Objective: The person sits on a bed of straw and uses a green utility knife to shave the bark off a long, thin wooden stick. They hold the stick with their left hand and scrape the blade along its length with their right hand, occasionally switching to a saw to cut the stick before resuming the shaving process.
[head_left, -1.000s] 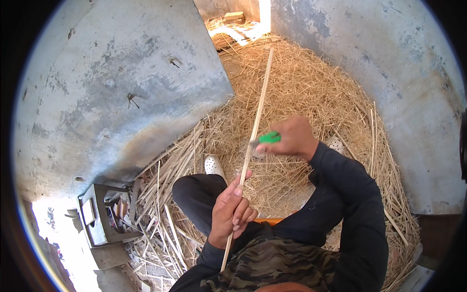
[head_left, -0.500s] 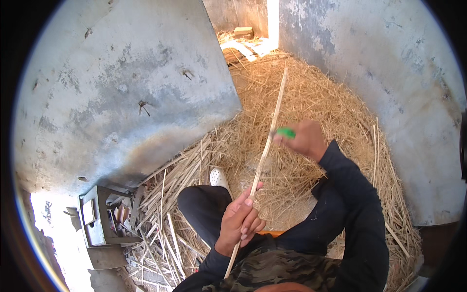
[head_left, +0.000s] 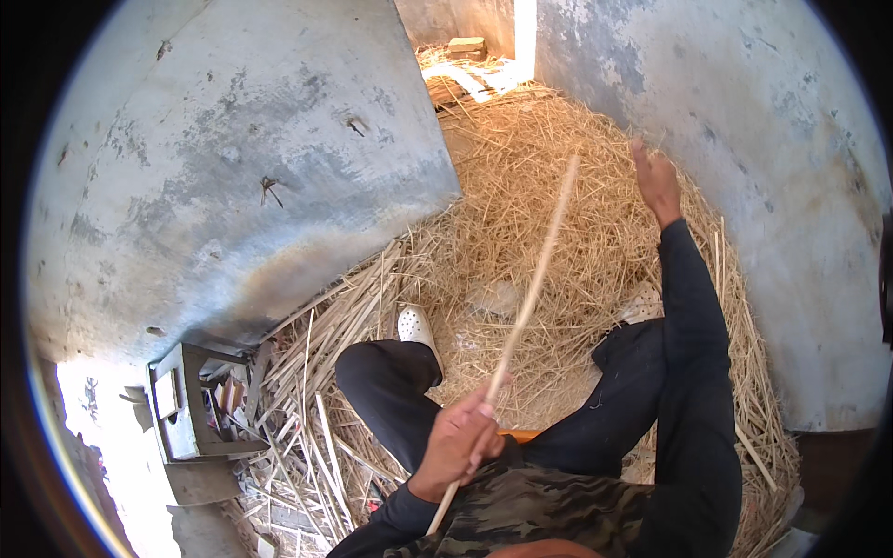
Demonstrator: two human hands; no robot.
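My left hand [head_left: 458, 445] is closed around the lower part of a long, pale wooden strip [head_left: 528, 302], low in front of my camouflage-patterned top. The strip slants up and to the right, its far end blurred by motion. Far to the right, apart from the strip, my right hand [head_left: 659, 184] is raised near the wall with one digit pointing up and the others curled. The green-handled tool seen in it earlier does not show now, so whatever it holds is hidden.
Loose straw-like shavings [head_left: 521, 195] cover the floor ahead. A pile of split strips [head_left: 316, 400] lies on the left beside a small open-fronted wooden cabinet [head_left: 191, 409]. Grey walls [head_left: 251, 149] stand left and right. My pale clog [head_left: 416, 327] rests on the floor; a brick [head_left: 467, 45] lies far back.
My right hand has swung up and right, off the strip, and the green tool has gone from sight. The strip's far end has tipped right; my left hand still grips it.
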